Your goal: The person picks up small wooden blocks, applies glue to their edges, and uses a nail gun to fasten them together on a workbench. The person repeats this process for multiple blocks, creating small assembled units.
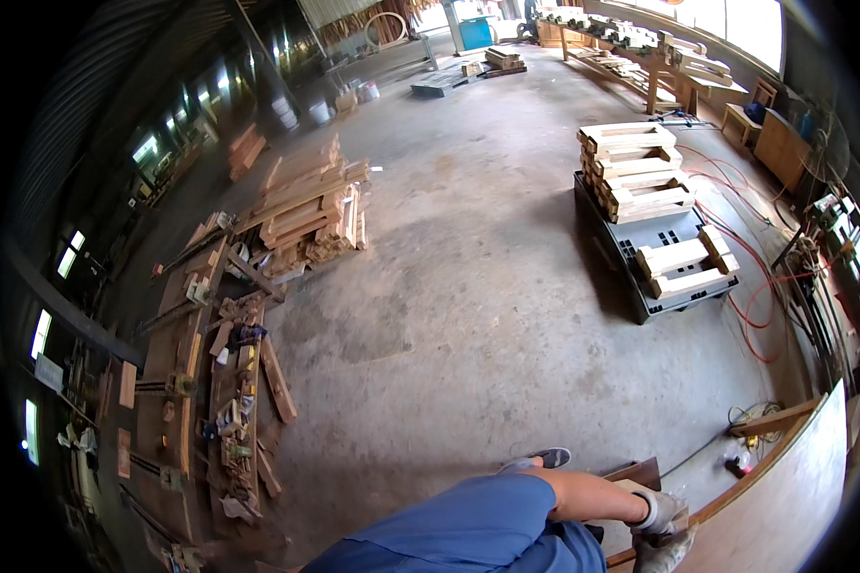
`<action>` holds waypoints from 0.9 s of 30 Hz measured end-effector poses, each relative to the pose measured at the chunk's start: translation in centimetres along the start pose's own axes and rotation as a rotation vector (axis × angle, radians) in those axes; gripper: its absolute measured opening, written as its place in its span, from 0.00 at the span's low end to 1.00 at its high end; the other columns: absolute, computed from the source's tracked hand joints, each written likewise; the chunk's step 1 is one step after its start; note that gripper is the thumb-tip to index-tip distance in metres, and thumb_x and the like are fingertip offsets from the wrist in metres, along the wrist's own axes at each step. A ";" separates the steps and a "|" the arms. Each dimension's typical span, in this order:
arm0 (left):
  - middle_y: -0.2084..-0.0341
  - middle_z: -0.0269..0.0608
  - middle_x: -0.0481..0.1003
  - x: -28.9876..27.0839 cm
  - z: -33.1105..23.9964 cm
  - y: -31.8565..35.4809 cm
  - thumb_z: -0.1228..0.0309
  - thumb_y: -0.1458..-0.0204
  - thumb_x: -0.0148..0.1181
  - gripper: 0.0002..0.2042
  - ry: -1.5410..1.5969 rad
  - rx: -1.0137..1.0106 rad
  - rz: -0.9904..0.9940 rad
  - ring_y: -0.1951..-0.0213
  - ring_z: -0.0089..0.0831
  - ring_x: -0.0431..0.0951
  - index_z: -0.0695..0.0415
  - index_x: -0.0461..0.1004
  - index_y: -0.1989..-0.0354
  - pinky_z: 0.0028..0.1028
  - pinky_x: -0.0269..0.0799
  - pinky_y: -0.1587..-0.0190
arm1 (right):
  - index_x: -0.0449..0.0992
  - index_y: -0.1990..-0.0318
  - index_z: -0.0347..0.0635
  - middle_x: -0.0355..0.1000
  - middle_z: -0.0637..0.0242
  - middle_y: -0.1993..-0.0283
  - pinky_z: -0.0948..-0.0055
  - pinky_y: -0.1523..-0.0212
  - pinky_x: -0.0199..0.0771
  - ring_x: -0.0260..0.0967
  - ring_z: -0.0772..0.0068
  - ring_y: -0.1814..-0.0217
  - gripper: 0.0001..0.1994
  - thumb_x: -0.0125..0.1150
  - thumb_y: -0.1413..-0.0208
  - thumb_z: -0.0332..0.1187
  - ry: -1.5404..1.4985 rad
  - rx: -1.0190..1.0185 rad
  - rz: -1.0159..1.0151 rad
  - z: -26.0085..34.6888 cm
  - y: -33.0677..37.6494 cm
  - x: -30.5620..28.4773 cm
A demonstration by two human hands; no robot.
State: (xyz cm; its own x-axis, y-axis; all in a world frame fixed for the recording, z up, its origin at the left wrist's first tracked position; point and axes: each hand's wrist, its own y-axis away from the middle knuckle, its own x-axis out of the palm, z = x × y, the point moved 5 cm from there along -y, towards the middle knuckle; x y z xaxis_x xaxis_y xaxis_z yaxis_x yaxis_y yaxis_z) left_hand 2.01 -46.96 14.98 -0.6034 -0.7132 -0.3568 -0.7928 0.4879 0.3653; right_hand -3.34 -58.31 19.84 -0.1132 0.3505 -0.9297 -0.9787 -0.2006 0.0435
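Plywood sheet (793, 487) at the lower right of the frame is the work in hand: we judge the step to be gripping or steadying its near edge. Our right hand (661, 516), in a pale work glove, rests against that edge at the bottom right, with the bare forearm and blue sleeve (468, 525) running in from the lower centre. We cannot tell whether the fingers are curled around the edge or merely pressed to it; the glove hides them. Our left hand is not in view.

In our judgement, any shift of the sheet calls for a firm hold on the edge and a second point of support, since the panel is wide.

Obstructions and surroundings:
- A dark wooden block (640, 473) lies just beside the hand, on the floor side.
- Red hoses (755, 286) loop across the concrete at right, near the sheet's upper end.
- A dark pallet (640, 272) carrying stacked pale wooden frames (633, 172) stands at upper right, well apart.
- A lumber pile (306, 215) and a littered strip of offcuts and clamps (229, 382) occupy the left.
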 end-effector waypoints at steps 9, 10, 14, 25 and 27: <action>0.47 0.55 0.81 2.0 2.0 -3.1 0.58 0.43 0.62 0.24 -0.062 0.136 -0.128 0.43 0.52 0.81 0.59 0.77 0.42 0.43 0.75 0.42 | 0.73 0.48 0.36 0.78 0.64 0.61 0.69 0.54 0.80 0.78 0.67 0.57 0.38 0.87 0.66 0.44 0.129 -0.052 -0.046 2.2 -0.5 -2.1; 0.46 0.56 0.81 2.3 2.1 -3.3 0.58 0.42 0.62 0.24 -0.064 0.133 -0.120 0.43 0.52 0.81 0.59 0.77 0.42 0.44 0.75 0.42 | 0.73 0.47 0.35 0.79 0.63 0.61 0.68 0.53 0.80 0.78 0.65 0.56 0.39 0.87 0.66 0.44 0.197 -0.080 -0.060 2.4 -0.4 -2.2; 0.46 0.57 0.80 -1.7 -2.4 1.7 0.58 0.41 0.61 0.25 -0.040 0.043 -0.004 0.43 0.53 0.81 0.60 0.75 0.39 0.44 0.74 0.41 | 0.65 0.38 0.40 0.71 0.61 0.49 0.61 0.47 0.78 0.72 0.60 0.46 0.43 0.83 0.61 0.43 0.203 -0.023 -0.104 1.6 0.3 -2.3; 0.45 0.56 0.80 -1.3 1.6 0.5 0.57 0.40 0.61 0.28 0.003 -0.047 -0.056 0.43 0.54 0.80 0.58 0.72 0.34 0.45 0.74 0.41 | 0.63 0.36 0.36 0.72 0.57 0.48 0.58 0.45 0.78 0.73 0.54 0.44 0.47 0.83 0.64 0.44 -0.268 0.079 -0.196 1.5 -0.7 0.1; 0.45 0.57 0.80 -0.4 1.4 -0.5 0.57 0.40 0.61 0.28 -0.017 0.007 -0.046 0.43 0.54 0.80 0.57 0.71 0.34 0.44 0.74 0.41 | 0.71 0.42 0.31 0.79 0.56 0.58 0.61 0.51 0.81 0.79 0.55 0.51 0.44 0.85 0.68 0.45 0.124 0.003 -0.226 2.6 -0.3 -1.8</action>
State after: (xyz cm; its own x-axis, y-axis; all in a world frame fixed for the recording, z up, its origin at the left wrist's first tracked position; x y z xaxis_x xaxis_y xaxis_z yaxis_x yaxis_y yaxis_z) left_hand 2.52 -46.18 13.76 -0.5676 -0.7262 -0.3880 -0.8203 0.4582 0.3424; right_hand -3.32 -56.55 22.43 0.1306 0.2711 -0.9537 -0.9773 -0.1267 -0.1699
